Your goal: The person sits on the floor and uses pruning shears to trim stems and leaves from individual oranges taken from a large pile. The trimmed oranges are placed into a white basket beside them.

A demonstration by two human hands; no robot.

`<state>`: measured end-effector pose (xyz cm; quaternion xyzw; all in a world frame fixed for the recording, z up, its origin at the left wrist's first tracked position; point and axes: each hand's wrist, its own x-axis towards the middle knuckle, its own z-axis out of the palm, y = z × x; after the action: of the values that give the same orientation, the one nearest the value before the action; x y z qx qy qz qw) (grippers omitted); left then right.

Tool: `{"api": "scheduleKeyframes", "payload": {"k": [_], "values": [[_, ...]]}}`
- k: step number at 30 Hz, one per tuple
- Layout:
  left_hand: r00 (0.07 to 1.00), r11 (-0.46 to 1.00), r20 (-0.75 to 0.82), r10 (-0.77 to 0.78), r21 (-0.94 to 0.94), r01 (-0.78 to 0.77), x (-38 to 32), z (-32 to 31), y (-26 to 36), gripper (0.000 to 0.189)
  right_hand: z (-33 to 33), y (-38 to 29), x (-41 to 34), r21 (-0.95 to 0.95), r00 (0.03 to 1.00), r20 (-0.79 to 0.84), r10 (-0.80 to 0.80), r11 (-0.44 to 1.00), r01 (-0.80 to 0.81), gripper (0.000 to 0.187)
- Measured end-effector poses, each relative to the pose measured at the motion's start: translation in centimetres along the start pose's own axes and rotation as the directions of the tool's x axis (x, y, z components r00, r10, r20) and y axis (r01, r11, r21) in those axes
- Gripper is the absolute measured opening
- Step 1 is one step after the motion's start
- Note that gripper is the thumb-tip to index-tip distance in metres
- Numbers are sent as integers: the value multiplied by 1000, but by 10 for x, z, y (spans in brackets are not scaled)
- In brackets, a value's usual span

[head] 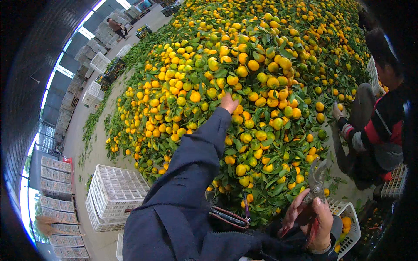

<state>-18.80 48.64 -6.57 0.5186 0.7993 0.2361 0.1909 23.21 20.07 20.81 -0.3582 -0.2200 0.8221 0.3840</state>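
A large pile of mandarins [183, 84] with green leaves spreads in front of me. My left hand [229, 103], at the end of a dark blue sleeve, reaches into the middle of it. Its fingertips are at a greenish mandarin [237, 98] among the leaves; whether they grip it is hard to see. Low at the right, my right hand [308, 218] holds a pair of pruning shears [316, 187]. The red handles lie in the palm, and the metal blades point up, away from me.
A white plastic crate [351, 225] with mandarins stands beside my right hand. At the right sits another person [385, 130], with a gloved hand near the pile. Stacked white crates [119, 186] are at the left. Farther off are more crates [93, 93] and a person [116, 27].
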Motion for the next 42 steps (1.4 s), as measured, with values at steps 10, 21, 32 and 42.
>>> {"api": "scheduleKeyframes", "payload": {"k": [10,21,32,42], "values": [[984,951,-77,160,281,-133,-32,35,8,69,-9,0,20,-4,995,31,98,995,-98,41],[986,916,-69,150,384,-113,-27,45,15,85,-10,8,33,-102,981,-42,191,976,-194,44],[993,894,-99,66,-436,-103,-50,-39,-39,76,-11,7,31,-198,974,45,221,958,-209,45],[986,419,163,-21,-895,157,-64,-92,-78,68,-7,11,29,-248,966,147,211,954,-171,36]]}}
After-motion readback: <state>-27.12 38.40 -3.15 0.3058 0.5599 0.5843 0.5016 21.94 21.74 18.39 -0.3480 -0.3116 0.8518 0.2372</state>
